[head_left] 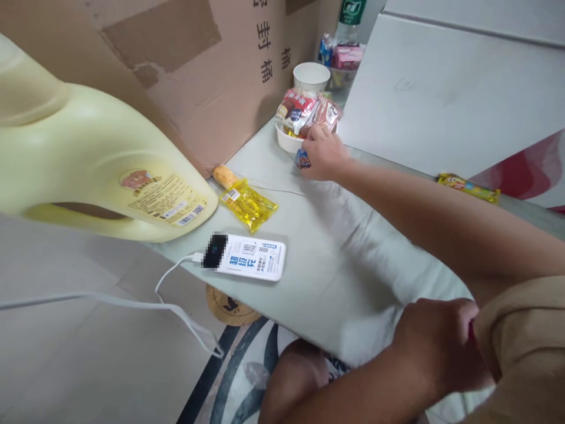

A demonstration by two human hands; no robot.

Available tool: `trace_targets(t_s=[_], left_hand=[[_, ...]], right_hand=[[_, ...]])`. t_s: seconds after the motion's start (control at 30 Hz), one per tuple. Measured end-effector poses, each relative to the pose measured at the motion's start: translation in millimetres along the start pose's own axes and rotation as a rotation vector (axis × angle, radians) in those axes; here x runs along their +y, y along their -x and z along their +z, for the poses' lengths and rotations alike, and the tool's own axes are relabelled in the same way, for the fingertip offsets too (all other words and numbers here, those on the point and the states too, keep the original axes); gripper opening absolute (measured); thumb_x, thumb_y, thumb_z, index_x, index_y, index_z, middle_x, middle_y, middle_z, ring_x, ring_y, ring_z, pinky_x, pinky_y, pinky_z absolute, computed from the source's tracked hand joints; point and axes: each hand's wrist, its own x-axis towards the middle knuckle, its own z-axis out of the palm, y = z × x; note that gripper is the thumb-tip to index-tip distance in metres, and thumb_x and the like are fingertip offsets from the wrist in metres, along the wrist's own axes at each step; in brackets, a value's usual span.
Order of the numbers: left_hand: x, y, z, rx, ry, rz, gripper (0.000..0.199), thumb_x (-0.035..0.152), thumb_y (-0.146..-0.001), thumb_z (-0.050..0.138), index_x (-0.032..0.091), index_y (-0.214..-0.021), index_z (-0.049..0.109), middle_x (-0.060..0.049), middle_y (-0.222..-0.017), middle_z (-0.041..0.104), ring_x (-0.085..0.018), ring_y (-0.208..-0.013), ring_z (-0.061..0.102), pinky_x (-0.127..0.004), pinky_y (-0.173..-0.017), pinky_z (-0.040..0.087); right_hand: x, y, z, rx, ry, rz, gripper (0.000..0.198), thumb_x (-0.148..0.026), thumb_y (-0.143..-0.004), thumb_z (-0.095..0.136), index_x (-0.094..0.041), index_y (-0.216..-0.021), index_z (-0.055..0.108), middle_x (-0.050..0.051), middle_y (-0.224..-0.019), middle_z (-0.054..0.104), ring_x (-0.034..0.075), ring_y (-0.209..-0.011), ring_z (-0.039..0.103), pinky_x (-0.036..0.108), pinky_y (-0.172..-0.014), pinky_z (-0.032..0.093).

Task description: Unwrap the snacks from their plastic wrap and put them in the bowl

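Note:
My right hand (324,152) reaches across the table to the front of a white bowl (286,141) of wrapped snacks. Its fingers are closed on a small blue snack packet (303,158) beside the bowl's rim. Inside the bowl lie a red-and-white snack packet (296,109) and a brownish-pink snack packet (327,113). My left hand (441,341) is curled into a fist against the beige sleeve (521,330) at lower right. A bit of red shows by its fingers, but what they hold is hidden.
A large pale-yellow jug (101,141) stands at left before a cardboard box (212,70). A yellow wrapped packet (249,205) and a cabled white power bank (251,259) lie near the table's edge. Behind are a paper cup (311,75), a bottle (351,20) and a white box (441,88).

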Motion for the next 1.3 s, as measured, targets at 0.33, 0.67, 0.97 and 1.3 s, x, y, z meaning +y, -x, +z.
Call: trace_targets(t_s=[0.33,0.67,0.97,1.3], left_hand=[[-3,-3,11,-0.058,-0.085,0.155,0.026,0.038,-0.084,0.05,0.025,-0.091,0.071,-0.002,-0.096,0.077,-0.023,-0.097,0.071,-0.033,-0.09,0.056],[-7,-2,30,-0.018,-0.556,0.354,0.036,0.032,-0.09,0.048,0.02,-0.118,0.067,-0.011,-0.116,0.074,-0.028,-0.113,0.065,-0.038,-0.098,0.053],[-3,-7,44,-0.059,-0.749,0.276,0.034,0.031,-0.091,0.044,0.021,-0.109,0.07,-0.012,-0.103,0.076,-0.029,-0.097,0.073,-0.038,-0.078,0.056],[-9,-4,30,-0.14,-0.671,0.328,0.027,0.035,-0.095,0.044,0.022,-0.1,0.068,-0.009,-0.101,0.076,-0.027,-0.094,0.072,-0.035,-0.074,0.052]], right_hand=[[-3,160,-11,0.094,-0.155,-0.241,0.03,-0.027,-0.076,0.064,-0.016,-0.103,0.074,0.018,-0.119,0.065,0.034,-0.11,0.058,0.047,-0.094,0.05],[18,304,-65,0.107,-0.551,0.012,0.029,-0.035,-0.075,0.068,-0.032,-0.102,0.074,0.01,-0.112,0.069,0.033,-0.107,0.068,0.052,-0.091,0.058],[36,211,-69,0.295,-1.245,0.487,0.052,-0.066,-0.087,0.043,-0.022,-0.107,0.06,0.011,-0.099,0.069,0.03,-0.094,0.069,0.048,-0.077,0.062],[78,283,-76,0.188,-0.587,0.7,0.061,-0.068,-0.072,0.064,-0.04,-0.127,0.065,0.014,-0.106,0.071,0.042,-0.112,0.065,0.058,-0.074,0.055]])
